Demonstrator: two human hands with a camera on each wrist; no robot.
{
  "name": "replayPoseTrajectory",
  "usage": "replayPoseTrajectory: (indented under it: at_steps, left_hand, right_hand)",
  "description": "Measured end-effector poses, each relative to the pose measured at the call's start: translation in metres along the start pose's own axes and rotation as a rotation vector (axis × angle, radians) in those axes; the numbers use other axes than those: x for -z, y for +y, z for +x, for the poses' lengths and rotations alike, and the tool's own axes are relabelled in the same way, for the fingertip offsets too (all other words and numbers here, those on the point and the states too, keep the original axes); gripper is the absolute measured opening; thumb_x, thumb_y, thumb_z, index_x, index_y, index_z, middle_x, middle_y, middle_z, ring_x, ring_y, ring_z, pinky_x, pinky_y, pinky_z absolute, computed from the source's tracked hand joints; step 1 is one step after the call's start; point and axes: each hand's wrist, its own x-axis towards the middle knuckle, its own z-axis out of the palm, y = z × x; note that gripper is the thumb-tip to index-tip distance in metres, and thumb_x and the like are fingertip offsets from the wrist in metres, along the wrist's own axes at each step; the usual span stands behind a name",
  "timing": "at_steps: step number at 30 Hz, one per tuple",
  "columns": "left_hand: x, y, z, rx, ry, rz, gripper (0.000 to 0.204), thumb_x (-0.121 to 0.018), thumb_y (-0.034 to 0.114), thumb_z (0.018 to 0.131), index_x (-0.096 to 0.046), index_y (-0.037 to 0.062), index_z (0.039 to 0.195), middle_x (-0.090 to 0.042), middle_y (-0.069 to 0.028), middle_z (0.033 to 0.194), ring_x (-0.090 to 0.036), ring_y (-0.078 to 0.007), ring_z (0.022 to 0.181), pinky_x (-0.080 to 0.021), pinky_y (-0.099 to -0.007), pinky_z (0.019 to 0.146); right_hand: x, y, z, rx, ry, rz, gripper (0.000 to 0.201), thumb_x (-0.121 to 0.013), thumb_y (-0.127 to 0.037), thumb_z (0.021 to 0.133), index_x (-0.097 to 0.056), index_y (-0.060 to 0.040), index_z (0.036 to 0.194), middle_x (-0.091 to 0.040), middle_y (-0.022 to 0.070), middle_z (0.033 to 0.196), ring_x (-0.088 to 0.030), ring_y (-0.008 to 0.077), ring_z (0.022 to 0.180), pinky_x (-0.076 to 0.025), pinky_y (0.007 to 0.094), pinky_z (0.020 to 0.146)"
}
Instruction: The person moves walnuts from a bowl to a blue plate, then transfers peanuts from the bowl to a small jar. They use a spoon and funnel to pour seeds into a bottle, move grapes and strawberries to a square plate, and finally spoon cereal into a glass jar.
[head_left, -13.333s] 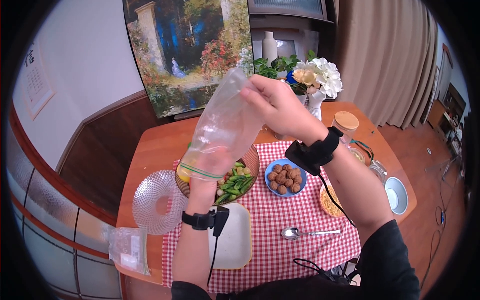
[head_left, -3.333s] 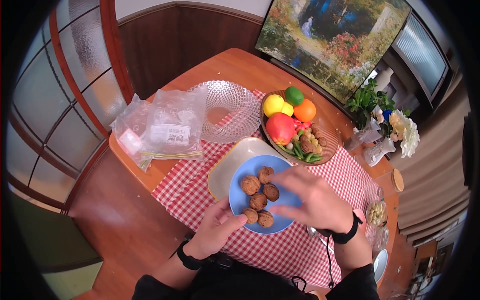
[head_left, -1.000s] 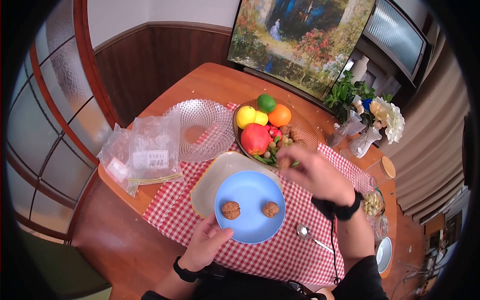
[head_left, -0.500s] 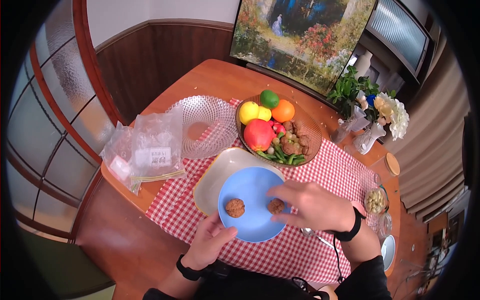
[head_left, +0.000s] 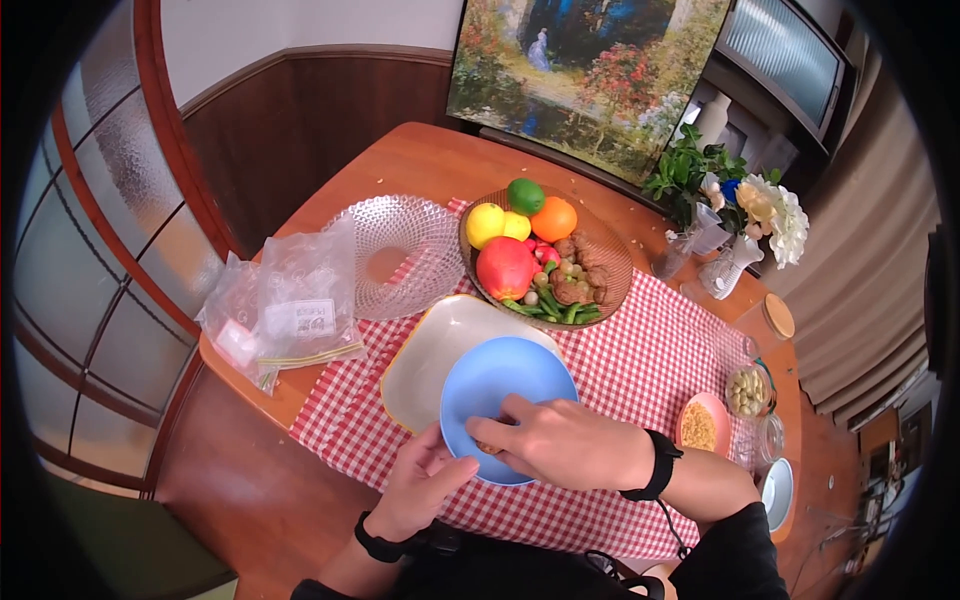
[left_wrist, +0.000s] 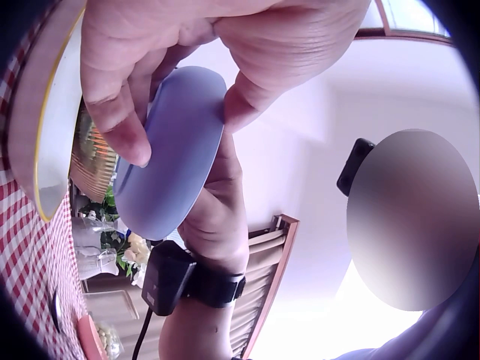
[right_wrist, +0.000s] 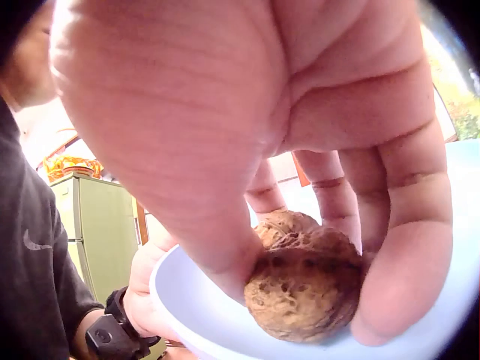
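My left hand point(head_left: 415, 488) holds the rim of a blue plate point(head_left: 510, 370), thumb on top and fingers beneath, raised above a white baking dish point(head_left: 420, 350). Over the plate my right hand point(head_left: 575, 445) pinches a walnut point(right_wrist: 304, 300) between thumb and fingers. A second walnut point(right_wrist: 289, 221) shows just behind it in the right wrist view, within the curl of the fingers. From the head view the right hand hides most of the nuts. Behind the dish, an amber glass bowl point(head_left: 618, 268) bears a red fruit point(head_left: 505, 268), an orange point(head_left: 553, 218), lemons, green peppers and several walnuts point(head_left: 592, 283).
A clear glass bowl point(head_left: 430, 235) and plastic zip bags point(head_left: 310, 290) lie on the left. Rightward stand a pink bowl point(head_left: 700, 425) of yellow bits, glass jars point(head_left: 750, 390) and a pale blue bowl point(head_left: 777, 492). Flower vases point(head_left: 735, 270) stand at the far right.
Earlier both hands held a plastic bag; now it lies at left. The left hand has lifted the plate; its walnuts dwindled. The right hand came from the amber bowl back to the plate.
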Motion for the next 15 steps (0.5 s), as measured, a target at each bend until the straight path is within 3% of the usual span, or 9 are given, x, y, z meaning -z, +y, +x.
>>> replayPoseTrajectory:
  at_steps: [4, 5, 6, 8, 9, 11, 15]
  left_hand:
    - [0.006, -0.001, 0.000, 0.014, 0.025, 0.014, 0.046, -0.059, 0.001, 0.086, -0.042, -0.0039, 0.129, -0.056, -0.0093, 0.119, -0.052, -0.0133, 0.111, -0.041, -0.0307, 0.097]
    - [0.005, 0.000, 0.001, 0.014, 0.019, 0.013, 0.046, -0.059, 0.001, 0.086, -0.042, -0.0039, 0.129, -0.056, -0.0093, 0.119, -0.052, -0.0133, 0.111, -0.041, -0.0307, 0.097]
    - [0.003, 0.001, 0.001, 0.020, 0.033, 0.005, 0.046, -0.060, 0.001, 0.086, -0.043, -0.0039, 0.129, -0.056, -0.0090, 0.119, -0.052, -0.0133, 0.110, -0.041, -0.0306, 0.097]
    - [0.003, 0.002, 0.001, 0.026, 0.041, 0.001, 0.046, -0.060, 0.001, 0.086, -0.043, -0.0039, 0.129, -0.056, -0.0087, 0.118, -0.053, -0.0133, 0.110, -0.041, -0.0306, 0.097]
    - [0.003, 0.001, 0.001, 0.019, 0.041, 0.040, 0.045, -0.059, 0.002, 0.086, -0.044, -0.0029, 0.129, -0.056, -0.0096, 0.119, -0.054, -0.0158, 0.109, -0.042, -0.0319, 0.095]
    - [0.003, 0.000, 0.000, 0.012, 0.035, 0.081, 0.044, -0.057, 0.003, 0.086, -0.045, -0.0018, 0.128, -0.056, -0.0105, 0.120, -0.055, -0.0183, 0.109, -0.044, -0.0331, 0.093]
    - [0.002, -0.003, -0.003, 0.015, 0.071, 0.082, 0.043, -0.057, 0.003, 0.085, -0.046, -0.0026, 0.127, -0.057, -0.0111, 0.118, -0.055, -0.0203, 0.109, -0.044, -0.0360, 0.095]
  right_hand:
    - [0.013, 0.025, -0.002, 0.060, 0.220, 0.191, 0.030, -0.062, -0.007, 0.080, -0.053, -0.0061, 0.108, -0.060, 0.0117, 0.086, -0.064, 0.0276, 0.070, -0.054, 0.0361, 0.061]
    - [0.027, 0.032, -0.003, -0.031, 0.241, 0.204, 0.031, -0.064, -0.007, 0.079, -0.054, -0.0049, 0.108, -0.061, 0.0116, 0.087, -0.064, 0.0284, 0.078, -0.054, 0.0356, 0.068]
    - [0.036, 0.042, -0.003, -0.075, 0.384, 0.154, 0.035, -0.066, -0.008, 0.078, -0.054, -0.0041, 0.111, -0.062, 0.0119, 0.089, -0.064, 0.0291, 0.083, -0.053, 0.0355, 0.073]
    - [0.054, 0.066, -0.004, -0.249, 0.465, 0.184, 0.040, -0.066, -0.010, 0.079, -0.052, -0.0042, 0.116, -0.062, 0.0154, 0.095, -0.064, 0.0313, 0.089, -0.053, 0.0371, 0.074]
    - [0.059, 0.080, -0.004, -0.374, 0.427, 0.160, 0.039, -0.065, -0.012, 0.082, -0.051, -0.0035, 0.116, -0.062, 0.0175, 0.098, -0.064, 0.0320, 0.088, -0.052, 0.0380, 0.073]
    - [0.051, 0.119, -0.004, -0.389, 0.470, 0.017, 0.041, -0.064, -0.016, 0.083, -0.050, -0.0038, 0.120, -0.063, 0.0199, 0.098, -0.066, 0.0317, 0.085, -0.052, 0.0383, 0.072]
    - [0.049, 0.133, -0.017, -0.383, 0.651, -0.271, 0.045, -0.063, -0.018, 0.085, -0.048, -0.0035, 0.124, -0.063, 0.0217, 0.096, -0.066, 0.0313, 0.081, -0.052, 0.0382, 0.072]
